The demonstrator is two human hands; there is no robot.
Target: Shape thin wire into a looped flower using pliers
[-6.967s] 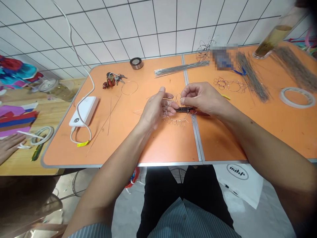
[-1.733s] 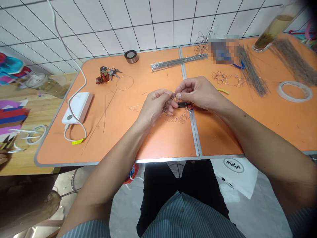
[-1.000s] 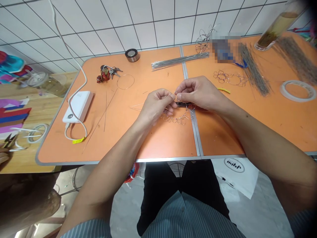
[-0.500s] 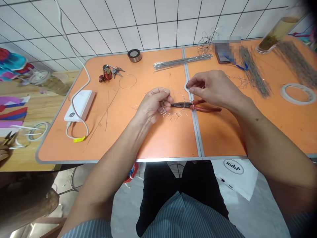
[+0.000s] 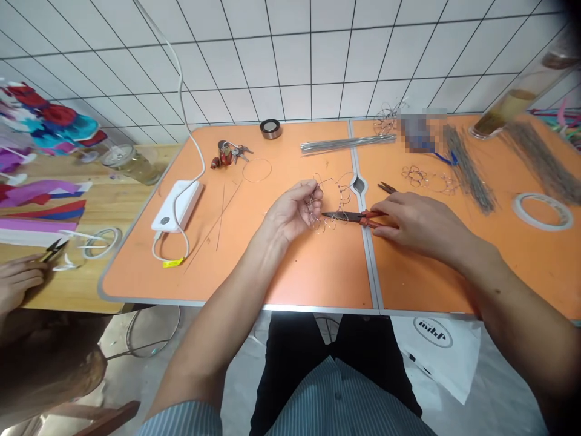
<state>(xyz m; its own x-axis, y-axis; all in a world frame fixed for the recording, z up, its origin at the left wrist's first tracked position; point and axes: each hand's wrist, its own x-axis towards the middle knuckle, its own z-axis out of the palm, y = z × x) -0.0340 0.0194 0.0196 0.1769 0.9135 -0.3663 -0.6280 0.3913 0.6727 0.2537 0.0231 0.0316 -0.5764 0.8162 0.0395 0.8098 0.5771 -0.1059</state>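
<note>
My left hand [image 5: 297,209] is closed, pinching a ring of thin silver wire [image 5: 344,195] bent into loops. Needle-nose pliers [image 5: 347,216] with red handles lie to the right of my left hand, jaws pointing at it and partly behind the wire loops. My right hand [image 5: 422,224] is closed around the ends of the handles. A small dark, pointed tool end [image 5: 387,188] shows just beyond my right fingers; the rest of it is hidden.
Straight wires [image 5: 347,145] lie bundled at the back, with tape [image 5: 271,128] and keys [image 5: 233,152] to their left. A power bank [image 5: 177,206] stands left. More bent wire [image 5: 426,178], grey wires [image 5: 469,172] and a tape ring [image 5: 542,212] lie right. Another person's hand [image 5: 18,281] holds cutters.
My right hand has come down from above the pliers and closed on their handles. The pointed tool end beside it has come into view. My left hand still pinches the looped wire.
</note>
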